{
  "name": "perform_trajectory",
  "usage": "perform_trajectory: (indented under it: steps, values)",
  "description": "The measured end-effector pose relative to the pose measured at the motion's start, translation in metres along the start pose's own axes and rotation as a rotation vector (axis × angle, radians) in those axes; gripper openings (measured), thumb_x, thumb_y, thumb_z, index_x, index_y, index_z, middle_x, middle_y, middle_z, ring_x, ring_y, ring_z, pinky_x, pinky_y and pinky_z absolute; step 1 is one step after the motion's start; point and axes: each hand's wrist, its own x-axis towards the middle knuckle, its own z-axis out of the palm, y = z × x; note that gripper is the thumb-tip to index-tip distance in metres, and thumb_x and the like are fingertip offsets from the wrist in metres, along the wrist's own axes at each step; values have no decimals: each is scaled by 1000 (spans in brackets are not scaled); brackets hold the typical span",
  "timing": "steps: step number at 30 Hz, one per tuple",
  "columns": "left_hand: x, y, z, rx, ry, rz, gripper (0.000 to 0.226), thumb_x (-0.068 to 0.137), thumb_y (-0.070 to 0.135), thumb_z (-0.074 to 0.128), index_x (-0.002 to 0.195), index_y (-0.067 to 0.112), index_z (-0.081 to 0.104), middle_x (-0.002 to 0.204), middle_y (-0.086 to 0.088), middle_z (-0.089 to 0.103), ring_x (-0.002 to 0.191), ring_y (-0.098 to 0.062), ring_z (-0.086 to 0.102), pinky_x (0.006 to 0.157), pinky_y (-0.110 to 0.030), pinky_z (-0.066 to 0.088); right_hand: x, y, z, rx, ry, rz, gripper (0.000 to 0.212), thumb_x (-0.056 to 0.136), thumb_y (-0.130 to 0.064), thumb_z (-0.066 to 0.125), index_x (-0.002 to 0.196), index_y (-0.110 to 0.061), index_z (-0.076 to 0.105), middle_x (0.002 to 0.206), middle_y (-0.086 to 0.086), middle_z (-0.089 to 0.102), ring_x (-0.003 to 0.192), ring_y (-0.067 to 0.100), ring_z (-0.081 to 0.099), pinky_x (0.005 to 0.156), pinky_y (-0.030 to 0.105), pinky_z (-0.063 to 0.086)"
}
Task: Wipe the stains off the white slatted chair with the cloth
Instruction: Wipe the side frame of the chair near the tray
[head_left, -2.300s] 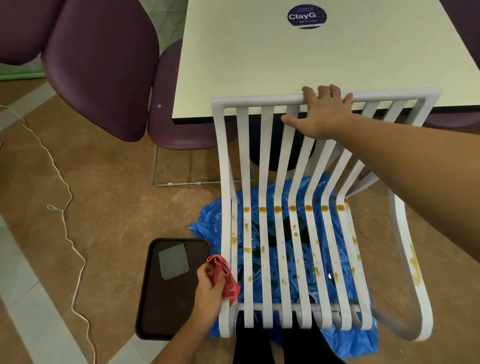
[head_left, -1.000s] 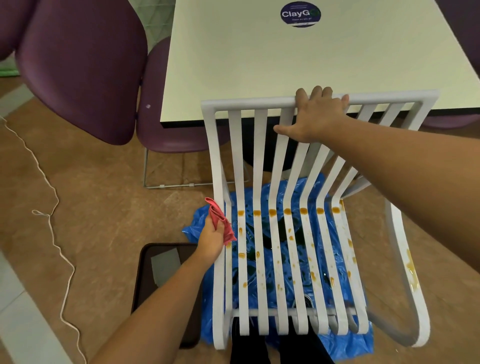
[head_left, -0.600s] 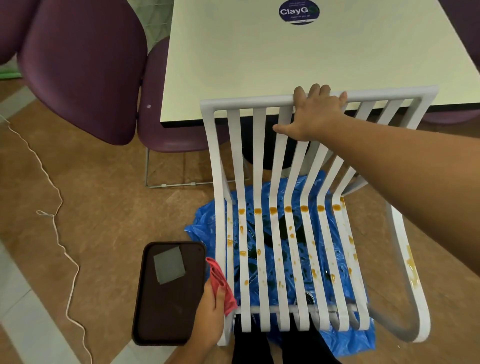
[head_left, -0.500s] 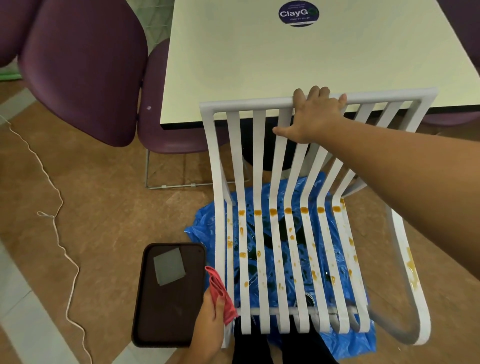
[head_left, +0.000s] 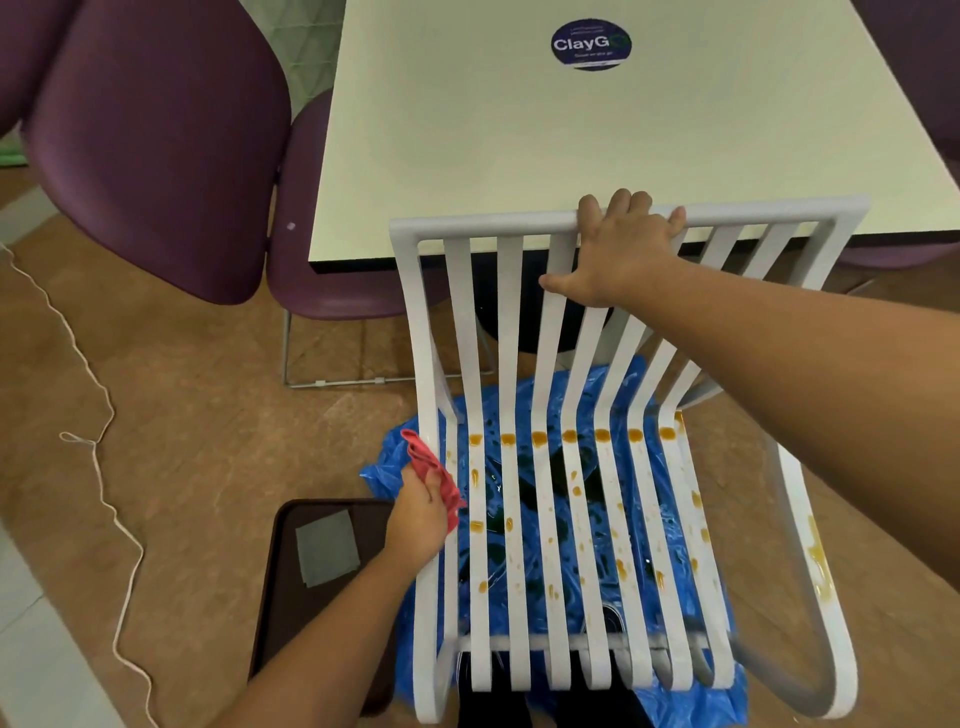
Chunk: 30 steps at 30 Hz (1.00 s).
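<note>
View from above of a white slatted chair (head_left: 540, 519) standing on a blue plastic sheet (head_left: 597, 395) beside a pale table (head_left: 467, 156). The right hand (head_left: 621, 254) grips the chair's top rail, fingers curled over it, thumb spread along a slat. The left hand (head_left: 418, 514) pinches a red cloth (head_left: 434, 470) between thumb and fingers, pressing it against the leftmost seat slat. Orange-brown stains (head_left: 571, 435) dot the seat slats and the right armrest. A dark tray (head_left: 311, 587) holding a grey square lies on the floor to the left
</note>
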Motion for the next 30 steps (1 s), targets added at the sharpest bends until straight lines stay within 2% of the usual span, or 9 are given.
perform_trajectory:
  steps: [3, 5, 9, 13, 17, 23, 26, 28, 30]
  values:
    - [25, 40, -6, -67, 4, 45, 28, 110, 31, 30, 121, 10, 46, 100, -6, 63, 81, -10, 63, 54, -12, 48, 0, 0, 0, -5, -1, -3, 99, 76, -86, 45, 144, -16, 24, 137, 21, 37, 130, 41, 35, 107, 74, 27]
    - [43, 58, -12, -132, 5, 88, 30, 110, 29, 32, 127, 8, 44, 103, -4, 63, 85, -9, 64, 53, -7, 48, 0, 0, -1, -11, -7, -1, 99, 77, -85, 45, 144, -16, 23, 137, 21, 37, 130, 41, 35, 107, 74, 27]
    - [64, 68, -18, -197, -5, 179, 36, 110, 29, 35, 142, 13, 38, 125, -5, 62, 106, -12, 66, 73, -13, 52, 0, 0, -2, -19, -16, -1, 101, 77, -85, 47, 145, -16, 22, 137, 21, 36, 130, 40, 34, 106, 74, 28]
    - [53, 63, -21, -148, -59, 167, 36, 110, 32, 33, 140, 12, 39, 116, -2, 62, 97, -5, 63, 71, -11, 53, 0, 0, -1, -31, -15, -4, 101, 77, -84, 48, 145, -15, 22, 137, 21, 35, 131, 41, 34, 106, 73, 29]
    - [31, 39, -24, -54, -127, 108, 34, 109, 35, 32, 126, 11, 49, 98, 3, 61, 89, -10, 63, 98, -38, 51, -2, 0, -2, -32, -21, -5, 101, 77, -82, 50, 147, -15, 20, 140, 22, 34, 135, 42, 31, 107, 73, 28]
    - [-38, -32, -16, -63, -214, -30, 45, 106, 46, 27, 124, 15, 54, 94, 1, 67, 84, -10, 69, 84, -26, 53, -2, -1, -3, -28, -16, -5, 101, 77, -81, 51, 147, -15, 20, 142, 23, 33, 137, 43, 29, 107, 74, 28]
    - [-79, -69, -9, -58, -140, -95, 60, 99, 62, 27, 122, 17, 58, 87, 1, 71, 79, -9, 71, 85, -36, 58, -3, -2, -4, -39, -22, -2, 101, 78, -81, 50, 148, -15, 20, 142, 23, 33, 137, 43, 30, 106, 73, 29]
    - [-109, -84, -1, -65, -73, -99, 66, 98, 68, 26, 137, 23, 53, 103, 16, 71, 88, 5, 66, 84, -24, 54, -4, -2, -5, -34, -23, -2, 101, 78, -81, 51, 148, -15, 20, 142, 23, 33, 138, 42, 29, 107, 73, 29]
    - [-122, -97, 10, -53, 6, -155, 55, 106, 48, 30, 152, 19, 40, 127, 13, 62, 105, 6, 58, 99, -29, 48, -4, -2, -6, -30, -29, -4, 101, 78, -81, 52, 148, -15, 19, 142, 23, 33, 138, 43, 28, 107, 74, 28]
